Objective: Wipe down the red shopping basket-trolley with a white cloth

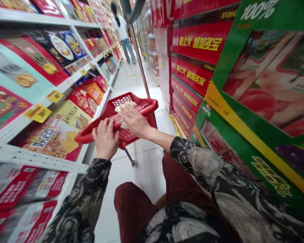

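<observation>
From where I stand, the left hand (106,139) is clamped over the rim of a red basket (152,103), seemingly steadying it. The right hand (134,120) lies across a pale cloth (129,105), apparently pressing it to that basket; whether its fingers close, I can't tell. Stacked cartons (196,42) stand right of the basket.

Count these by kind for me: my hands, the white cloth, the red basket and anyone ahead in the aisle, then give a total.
Hands: 2 (left hand, right hand)
White cloth: 1
Red basket: 1
Person ahead: 1
Total: 5
</observation>
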A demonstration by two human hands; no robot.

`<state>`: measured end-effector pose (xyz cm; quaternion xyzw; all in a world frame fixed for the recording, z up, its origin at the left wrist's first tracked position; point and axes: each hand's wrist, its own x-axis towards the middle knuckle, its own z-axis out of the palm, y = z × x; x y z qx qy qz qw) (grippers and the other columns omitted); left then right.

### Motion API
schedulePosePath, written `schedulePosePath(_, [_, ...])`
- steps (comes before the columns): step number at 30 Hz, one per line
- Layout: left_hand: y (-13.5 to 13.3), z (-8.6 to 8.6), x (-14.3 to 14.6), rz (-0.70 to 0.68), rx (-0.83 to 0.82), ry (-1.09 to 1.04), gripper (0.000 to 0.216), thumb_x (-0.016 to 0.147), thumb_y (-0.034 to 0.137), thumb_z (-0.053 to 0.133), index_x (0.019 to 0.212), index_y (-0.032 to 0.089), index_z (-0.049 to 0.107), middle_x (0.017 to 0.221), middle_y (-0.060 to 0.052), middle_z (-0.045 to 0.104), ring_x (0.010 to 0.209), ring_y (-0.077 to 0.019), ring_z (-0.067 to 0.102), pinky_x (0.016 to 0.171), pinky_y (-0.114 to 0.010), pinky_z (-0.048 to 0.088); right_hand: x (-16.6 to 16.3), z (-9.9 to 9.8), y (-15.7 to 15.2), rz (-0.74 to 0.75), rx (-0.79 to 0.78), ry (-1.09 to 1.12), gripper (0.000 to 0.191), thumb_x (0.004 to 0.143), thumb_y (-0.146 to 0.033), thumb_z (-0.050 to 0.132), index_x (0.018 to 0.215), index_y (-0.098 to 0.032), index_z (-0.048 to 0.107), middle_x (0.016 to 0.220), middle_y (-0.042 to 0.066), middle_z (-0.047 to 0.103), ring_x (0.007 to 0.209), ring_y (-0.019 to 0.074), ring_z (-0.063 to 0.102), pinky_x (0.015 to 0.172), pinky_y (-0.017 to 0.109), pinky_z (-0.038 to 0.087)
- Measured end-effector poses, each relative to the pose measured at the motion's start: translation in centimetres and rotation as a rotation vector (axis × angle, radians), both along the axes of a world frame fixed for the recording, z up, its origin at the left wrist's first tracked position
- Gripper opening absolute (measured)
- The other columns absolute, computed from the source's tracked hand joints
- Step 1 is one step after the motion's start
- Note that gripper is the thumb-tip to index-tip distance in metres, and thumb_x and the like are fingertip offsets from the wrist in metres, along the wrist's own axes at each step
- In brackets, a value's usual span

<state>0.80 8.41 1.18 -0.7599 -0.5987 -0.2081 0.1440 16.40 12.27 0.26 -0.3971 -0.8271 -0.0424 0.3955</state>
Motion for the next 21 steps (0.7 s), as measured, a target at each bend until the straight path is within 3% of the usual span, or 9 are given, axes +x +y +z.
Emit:
schedulePosePath(3, [0.0, -0.2, -0.5, -0.005, 0.006, 0.031, 0.051, 0.085, 0.035, 0.04, 0.131, 0.016, 0.041, 0.14, -0.015, 0.039, 0.13, -0.0283, 0.033, 0.105, -0.05, 0.021, 0.5, 0.3, 0.0, 0.048, 0.035, -0.002, 0.039, 0.086, -0.015, 0.045, 0.123, -0.006, 0.051, 0.137, 0.017, 0.041, 0.134, 0.0232, 0.025, 0.113, 0.043, 0.02])
schedulePosePath(9, [-0.2, -0.3, -1.4, -0.054, 0.016, 0.04, 0.051, 0.083, 0.03, 0.042, 0.13, 0.012, 0.041, 0.139, -0.017, 0.04, 0.131, -0.0275, 0.033, 0.105, -0.051, 0.024, 3.5, 0.3, 0.3, -0.074, 0.027, 0.108, 0.041, 0.081, -0.013, 0.048, 0.121, -0.006, 0.053, 0.131, 0.017, 0.048, 0.129, 0.0236, 0.036, 0.111, 0.045, 0.025])
schedulePosePath(13, [-0.1, -0.6, -1.4, -0.059, 0.021, 0.009, 0.05, 0.082, 0.028, 0.043, 0.129, 0.012, 0.041, 0.139, -0.017, 0.04, 0.13, -0.0289, 0.033, 0.105, -0.053, 0.023, 1.0, 0.2, -0.5, -0.049, -0.004, 0.111, 0.044, 0.081, -0.014, 0.049, 0.125, -0.005, 0.05, 0.134, 0.018, 0.044, 0.131, 0.0249, 0.032, 0.111, 0.045, 0.023])
schedulePosePath(17, [0.1, -0.9, -2.0, -0.089, 0.017, -0.071, 0.057, 0.075, 0.022, 0.046, 0.13, 0.012, 0.038, 0.134, -0.019, 0.045, 0.128, -0.0294, 0.037, 0.104, -0.053, 0.025, -2.9, 0.8, -2.1, 0.179, -0.026, 0.075, 0.039, 0.084, -0.015, 0.046, 0.122, -0.009, 0.053, 0.136, 0.016, 0.043, 0.131, 0.022, 0.032, 0.11, 0.041, 0.027])
schedulePosePath(21, [0.1, -0.8, -3.3, -0.021, 0.091, -0.181, 0.061, 0.075, 0.021, 0.046, 0.134, 0.015, 0.033, 0.134, -0.02, 0.043, 0.125, -0.03, 0.04, 0.101, -0.055, 0.029, -4.4, 2.6, -3.0, 0.287, -0.077, 0.277, 0.043, 0.083, -0.009, 0.042, 0.126, -0.011, 0.048, 0.132, 0.012, 0.048, 0.127, 0.0142, 0.038, 0.107, 0.03, 0.033])
